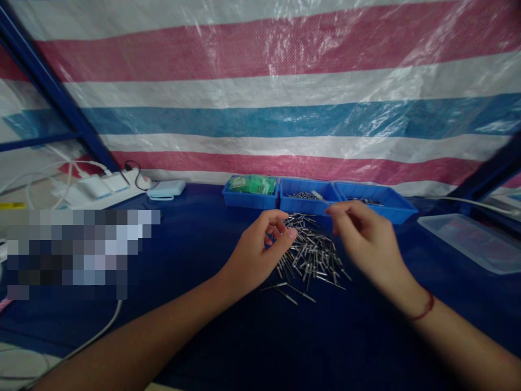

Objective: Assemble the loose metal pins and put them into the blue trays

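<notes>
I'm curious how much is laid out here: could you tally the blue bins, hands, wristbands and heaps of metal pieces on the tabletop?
Blue bins: 3
Left hand and right hand: 2
Red wristband: 1
Heap of metal pieces: 1 (single pieces overlap too much to count)
Total: 7

Slim silvery metal pins (318,259), some with a thicker, brighter section, lie in a loose, crisscrossed heap (310,245) just right of the frame's center, pointing in many directions. A few stray pins (303,294) lie flat at its lower left edge, spread more thinly.
</notes>
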Demonstrator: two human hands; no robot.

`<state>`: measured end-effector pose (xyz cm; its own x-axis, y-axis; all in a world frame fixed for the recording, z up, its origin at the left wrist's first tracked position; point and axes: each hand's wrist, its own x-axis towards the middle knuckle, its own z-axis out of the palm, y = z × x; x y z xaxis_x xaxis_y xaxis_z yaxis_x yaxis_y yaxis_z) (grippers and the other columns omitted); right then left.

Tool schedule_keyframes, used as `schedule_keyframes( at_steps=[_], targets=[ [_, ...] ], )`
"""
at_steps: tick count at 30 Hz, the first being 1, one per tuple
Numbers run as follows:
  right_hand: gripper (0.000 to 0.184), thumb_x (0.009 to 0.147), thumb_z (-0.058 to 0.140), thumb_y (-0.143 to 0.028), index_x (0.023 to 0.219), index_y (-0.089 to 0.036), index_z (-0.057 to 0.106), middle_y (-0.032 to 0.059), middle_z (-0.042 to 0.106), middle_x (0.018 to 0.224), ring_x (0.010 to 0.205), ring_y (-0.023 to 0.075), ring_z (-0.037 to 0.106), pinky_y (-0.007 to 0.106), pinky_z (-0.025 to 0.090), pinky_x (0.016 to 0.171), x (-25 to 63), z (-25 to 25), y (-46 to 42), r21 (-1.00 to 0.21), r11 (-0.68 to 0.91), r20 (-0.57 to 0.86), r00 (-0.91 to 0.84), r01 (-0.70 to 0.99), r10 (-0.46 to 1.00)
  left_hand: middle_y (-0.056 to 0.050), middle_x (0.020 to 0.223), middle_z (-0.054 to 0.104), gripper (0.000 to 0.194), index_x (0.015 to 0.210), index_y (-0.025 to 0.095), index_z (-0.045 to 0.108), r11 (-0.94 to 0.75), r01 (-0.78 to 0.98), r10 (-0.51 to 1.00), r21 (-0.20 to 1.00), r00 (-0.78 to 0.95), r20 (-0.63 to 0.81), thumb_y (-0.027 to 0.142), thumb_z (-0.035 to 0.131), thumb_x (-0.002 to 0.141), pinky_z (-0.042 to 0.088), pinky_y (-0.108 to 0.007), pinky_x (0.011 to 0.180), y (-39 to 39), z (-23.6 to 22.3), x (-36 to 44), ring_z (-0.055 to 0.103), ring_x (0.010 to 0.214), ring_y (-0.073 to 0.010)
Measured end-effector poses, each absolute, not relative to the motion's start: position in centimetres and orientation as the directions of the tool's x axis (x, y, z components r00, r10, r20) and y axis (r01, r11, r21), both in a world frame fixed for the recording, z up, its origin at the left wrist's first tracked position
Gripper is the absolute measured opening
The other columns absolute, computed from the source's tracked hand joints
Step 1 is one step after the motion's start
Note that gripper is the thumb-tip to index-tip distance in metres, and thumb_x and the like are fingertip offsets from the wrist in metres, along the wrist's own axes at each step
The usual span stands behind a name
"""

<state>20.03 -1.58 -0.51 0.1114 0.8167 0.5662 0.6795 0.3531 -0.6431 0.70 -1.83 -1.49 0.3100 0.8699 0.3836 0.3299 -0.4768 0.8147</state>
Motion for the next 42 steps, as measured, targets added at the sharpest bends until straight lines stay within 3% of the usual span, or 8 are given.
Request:
schedule_keyframes(
  at_steps=[2, 5, 9, 14, 22, 27, 33, 42],
  targets=[
    [0.031, 0.084, 0.046, -0.043, 0.079, -0.018, 0.064, 0.0018, 0.058, 0.064, 0.055, 0.0156, 0.052, 0.028, 0.038, 0.055, 22.4, -0.2, 0.0, -0.592, 0.074, 0.582, 0.363, 0.802, 0.728, -0.004, 0.091, 0.06, 0.021, 0.105, 0.017, 0.053, -0.513, 0.392, 0.851, 0.764, 0.348, 0.392, 0.027, 0.05, 0.087, 0.046, -0.028, 0.07, -1.6, -1.6, 0.5, 0.057, 0.081, -0.015],
    [0.033, 0.084, 0.044, -0.037, 0.072, -0.015, 0.066, 0.0024, 0.052, 0.053, 0.052, 0.0184, 0.049, 0.031, 0.033, 0.054, 25.5, 0.2, 1.8, -0.571, -0.085, 0.541, 0.452, 0.816, 0.709, -0.006, 0.097, 0.06, 0.017, 0.101, 0.017, 0.058, -0.628, 0.483, 0.773, 0.61, 0.479, 0.416, 0.021, 0.049, 0.087, 0.045, -0.033, 0.081, -1.1, -1.9, -0.1, 0.056, 0.09, -0.0173],
    [0.044, 0.087, 0.037, -0.044, 0.065, -0.017, 0.064, 0.0033, 0.048, 0.048, 0.051, 0.0189, 0.047, 0.032, 0.031, 0.053, 26.4, 0.4, 1.9, -0.536, -0.105, 0.483, 0.407, 0.837, 0.776, -0.007, 0.105, 0.059, 0.023, 0.104, 0.021, 0.064, -0.702, 0.585, 0.708, 0.406, 0.636, 0.308, 0.031, 0.051, 0.087, 0.042, -0.041, 0.086, -0.7, -2.2, -0.8, 0.054, 0.097, -0.0225],
    [0.044, 0.088, 0.038, -0.048, 0.069, -0.018, 0.064, 0.0039, 0.053, 0.051, 0.051, 0.0173, 0.049, 0.03, 0.031, 0.052, 23.8, 0.6, 0.3, -0.492, -0.012, 0.467, 0.276, 0.871, 0.84, -0.004, 0.101, 0.06, 0.021, 0.1, 0.025, 0.067, -0.723, 0.608, 0.685, 0.328, 0.69, 0.232, 0.033, 0.053, 0.087, 0.042, -0.039, 0.082, -0.5, -2.3, -0.9, 0.054, 0.094, -0.0225],
    [0.036, 0.087, 0.043, -0.042, 0.063, -0.019, 0.055, 0.001, 0.055, 0.055, 0.047, 0.0134, 0.05, 0.027, 0.033, 0.05, 20.6, -0.5, -1.6, -0.336, 0.333, 0.554, -0.102, 0.881, 0.826, -0.003, 0.095, 0.059, 0.016, 0.091, 0.022, 0.064, -0.725, 0.607, 0.685, 0.325, 0.684, 0.251, 0.033, 0.053, 0.088, 0.04, -0.034, 0.078, -0.5, -2.4, -0.8, 0.053, 0.088, -0.0198],
    [0.028, 0.087, 0.048, -0.035, 0.066, -0.019, 0.058, -0.0005, 0.057, 0.058, 0.05, 0.0124, 0.052, 0.026, 0.036, 0.052, 19.8, -0.7, -2.2, -0.34, 0.431, 0.54, -0.202, 0.836, 0.817, 0.0, 0.093, 0.062, 0.014, 0.089, 0.022, 0.061, -0.732, 0.61, 0.678, 0.304, 0.697, 0.233, 0.031, 0.051, 0.089, 0.038, -0.032, 0.074, -0.5, -2.3, -0.6, 0.053, 0.087, -0.0191],
    [0.022, 0.088, 0.047, -0.03, 0.073, -0.019, 0.06, 0.0003, 0.058, 0.067, 0.057, 0.0115, 0.053, 0.025, 0.04, 0.054, 18.9, -0.6, -2.8, -0.419, 0.562, 0.42, -0.397, 0.713, 0.816, -0.001, 0.093, 0.063, 0.014, 0.091, 0.021, 0.059, -0.706, 0.646, 0.708, 0.29, 0.656, 0.262, 0.031, 0.049, 0.091, 0.037, -0.033, 0.075, -0.6, -2.0, -0.4, 0.055, 0.087, -0.0194],
    [0.013, 0.086, 0.048, -0.023, 0.089, -0.02, 0.061, 0.0007, 0.062, 0.082, 0.06, 0.0093, 0.056, 0.024, 0.044, 0.057, 18.3, -1.2, -3.2, -0.445, 0.628, 0.382, -0.498, 0.638, 0.778, -0.002, 0.086, 0.062, 0.012, 0.09, 0.017, 0.059, -0.698, 0.468, 0.707, 0.542, 0.568, 0.421, 0.022, 0.048, 0.09, 0.044, -0.026, 0.073, -0.6, -2.0, -0.3, 0.059, 0.082, -0.0136]
  ],
)
